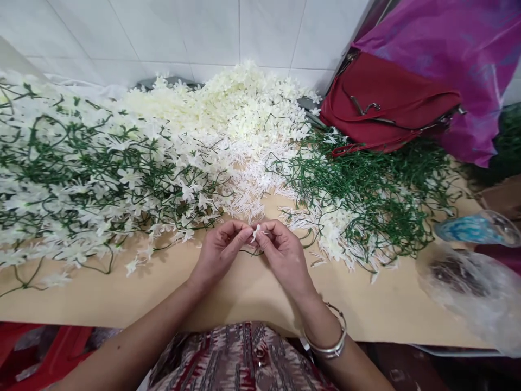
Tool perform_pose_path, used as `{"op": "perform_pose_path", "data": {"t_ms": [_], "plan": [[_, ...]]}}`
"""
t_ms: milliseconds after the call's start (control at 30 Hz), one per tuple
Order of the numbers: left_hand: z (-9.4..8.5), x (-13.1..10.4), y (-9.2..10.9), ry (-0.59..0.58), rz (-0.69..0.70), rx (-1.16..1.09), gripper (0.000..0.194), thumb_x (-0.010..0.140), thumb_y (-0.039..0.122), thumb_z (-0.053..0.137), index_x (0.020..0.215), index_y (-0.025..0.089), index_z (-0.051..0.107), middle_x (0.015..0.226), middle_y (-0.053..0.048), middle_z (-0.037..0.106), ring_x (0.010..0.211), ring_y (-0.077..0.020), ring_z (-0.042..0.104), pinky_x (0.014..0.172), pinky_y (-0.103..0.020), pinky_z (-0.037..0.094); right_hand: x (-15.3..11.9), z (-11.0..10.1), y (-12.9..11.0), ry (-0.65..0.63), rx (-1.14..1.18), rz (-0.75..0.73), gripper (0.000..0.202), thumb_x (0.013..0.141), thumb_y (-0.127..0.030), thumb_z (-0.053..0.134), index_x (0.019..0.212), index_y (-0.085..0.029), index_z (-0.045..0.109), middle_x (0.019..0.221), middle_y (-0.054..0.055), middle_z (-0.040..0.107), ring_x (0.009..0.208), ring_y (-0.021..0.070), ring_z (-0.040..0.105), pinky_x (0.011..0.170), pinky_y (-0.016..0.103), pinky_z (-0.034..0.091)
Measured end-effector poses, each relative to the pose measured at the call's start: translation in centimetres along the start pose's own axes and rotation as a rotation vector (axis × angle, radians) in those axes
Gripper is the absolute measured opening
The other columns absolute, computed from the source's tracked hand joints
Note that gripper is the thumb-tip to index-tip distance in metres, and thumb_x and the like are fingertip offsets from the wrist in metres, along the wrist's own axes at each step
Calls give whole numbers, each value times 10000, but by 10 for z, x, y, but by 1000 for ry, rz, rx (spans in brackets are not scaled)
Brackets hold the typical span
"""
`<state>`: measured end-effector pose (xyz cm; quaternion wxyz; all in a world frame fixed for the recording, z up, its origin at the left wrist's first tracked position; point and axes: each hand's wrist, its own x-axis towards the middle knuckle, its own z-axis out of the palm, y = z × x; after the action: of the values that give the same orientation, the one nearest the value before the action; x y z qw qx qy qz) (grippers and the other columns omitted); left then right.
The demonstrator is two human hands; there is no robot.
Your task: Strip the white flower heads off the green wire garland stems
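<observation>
My left hand and my right hand meet above the table's front part, fingertips nearly touching. Between them is a small white flower piece, pinched by my right thumb and fingers. My left fingers are pinched together at its left side; what they grip is too small to name. A thin green stem shows just below the fingers. Beyond my hands lie white stamen pieces and a heap of loose cream petals.
White flowers on green stems fill the left. Bare green stems lie right, near a red bag and purple plastic. A plastic cup and clear bag sit at the right edge of the table.
</observation>
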<state>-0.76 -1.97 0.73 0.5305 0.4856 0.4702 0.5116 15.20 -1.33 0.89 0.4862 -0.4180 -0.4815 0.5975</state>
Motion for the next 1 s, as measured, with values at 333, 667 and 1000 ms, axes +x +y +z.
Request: {"op": "perform_pose_path", "data": {"t_ms": [333, 667, 1000], "plan": [[1, -2, -4, -1, 20, 89, 390, 981, 541, 661, 881, 166, 703, 795, -35, 748, 751, -163, 708, 758, -269, 573, 2, -2, 0, 30, 46, 69, 262, 844, -448, 813, 866, -214, 697, 763, 8, 736, 718, 162, 666, 712, 278, 534], [2, 0, -2, -66, 53, 91, 401, 989, 560, 598, 850, 185, 623, 740, -37, 714, 712, -181, 706, 730, -297, 562, 3, -7, 12, 75, -38, 24, 299, 809, -490, 862, 810, -215, 746, 731, 28, 732, 702, 183, 636, 685, 295, 505], [-1, 8, -7, -48, 81, 191, 264, 997, 400, 542, 795, 236, 583, 731, -50, 725, 703, -222, 675, 711, -358, 501, 4, 7, 11, 301, 1, 117, 375, 597, -502, 992, 701, -224, 762, 671, 50, 709, 626, 184, 626, 594, 299, 516]]}}
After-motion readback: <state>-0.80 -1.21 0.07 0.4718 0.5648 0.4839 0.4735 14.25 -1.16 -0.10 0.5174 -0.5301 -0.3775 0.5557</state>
